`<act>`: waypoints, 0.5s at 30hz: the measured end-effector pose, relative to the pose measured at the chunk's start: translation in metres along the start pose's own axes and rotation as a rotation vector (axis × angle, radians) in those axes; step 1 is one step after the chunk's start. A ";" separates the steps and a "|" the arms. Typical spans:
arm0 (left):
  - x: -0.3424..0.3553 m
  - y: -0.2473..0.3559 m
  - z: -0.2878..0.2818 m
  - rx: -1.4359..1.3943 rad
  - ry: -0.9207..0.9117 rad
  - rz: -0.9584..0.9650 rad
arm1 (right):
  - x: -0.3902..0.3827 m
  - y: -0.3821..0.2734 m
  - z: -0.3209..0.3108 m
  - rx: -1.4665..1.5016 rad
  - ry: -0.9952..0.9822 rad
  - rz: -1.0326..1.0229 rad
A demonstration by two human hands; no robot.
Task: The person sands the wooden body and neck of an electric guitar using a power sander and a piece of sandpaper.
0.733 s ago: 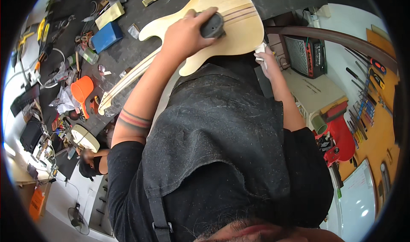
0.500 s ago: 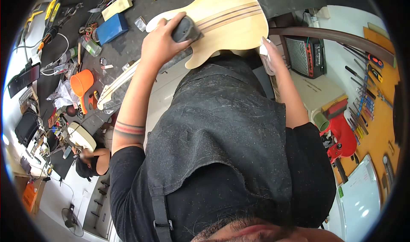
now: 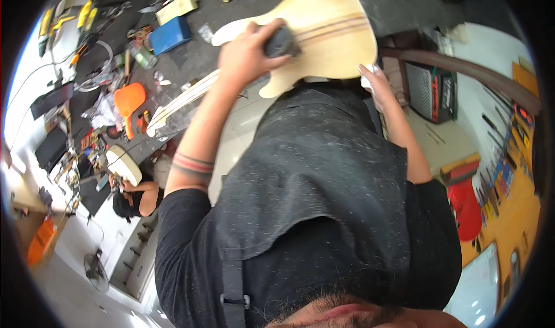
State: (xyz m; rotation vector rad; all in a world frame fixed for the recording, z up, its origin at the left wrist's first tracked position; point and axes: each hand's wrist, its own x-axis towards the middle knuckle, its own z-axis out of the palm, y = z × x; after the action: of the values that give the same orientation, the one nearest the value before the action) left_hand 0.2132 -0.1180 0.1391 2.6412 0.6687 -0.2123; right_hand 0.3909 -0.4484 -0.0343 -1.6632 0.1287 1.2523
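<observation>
At lower left, room: a round fan [image 3: 96,268] is standing near pale shelving, and a co-worker [image 3: 136,199] in black is bending beside a pale rounded panel [image 3: 123,164].
Worktop [image 3: 191,56]: its dark surface is running across the top, carrying scattered tools and scraps.
Right wall: an orange-tan panel [image 3: 523,221] is holding rows of hand tools.
Clutter, left to right: an orange dipper [image 3: 129,96], a clear bottle [image 3: 143,56] and a blue box [image 3: 170,34] are lying on the worktop; an amplifier [image 3: 430,91] and a red guitar body [image 3: 464,206] are sitting farther right.
Guitar [image 3: 341,56]: its striped wooden body is lying at top centre, the neck [image 3: 188,99] pointing down-left.
In the way: the left forearm [image 3: 211,117] is crossing the neck, hiding part of it.
Left hand [image 3: 248,53]: fingers are spreading around a dark block [image 3: 281,43], pressing it against the body.
Right hand [image 3: 380,89]: fingers are curling around a white scrap [image 3: 365,81] at the body's edge; I cannot tell how tightly.
</observation>
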 end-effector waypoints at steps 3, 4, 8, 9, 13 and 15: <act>0.020 0.032 0.019 -0.053 0.083 0.058 | 0.010 0.013 -0.012 0.006 -0.047 0.030; 0.026 0.039 0.028 -0.067 0.147 0.098 | 0.012 0.019 -0.011 0.045 -0.030 -0.001; 0.038 0.066 0.033 -0.117 0.133 0.112 | 0.008 0.012 -0.006 -0.032 0.010 0.029; 0.037 0.069 0.034 -0.142 0.148 0.119 | 0.002 0.009 -0.007 -0.025 0.016 0.045; 0.027 0.048 0.029 -0.161 0.160 0.085 | 0.002 0.006 0.002 0.035 0.063 0.057; 0.012 0.029 0.023 -0.163 0.151 0.057 | 0.001 0.004 0.005 0.055 0.100 0.020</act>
State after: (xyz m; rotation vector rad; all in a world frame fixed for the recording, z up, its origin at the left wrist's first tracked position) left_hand 0.2361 -0.1455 0.1259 2.5323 0.6297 0.0571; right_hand 0.3858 -0.4465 -0.0380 -1.6805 0.2389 1.1702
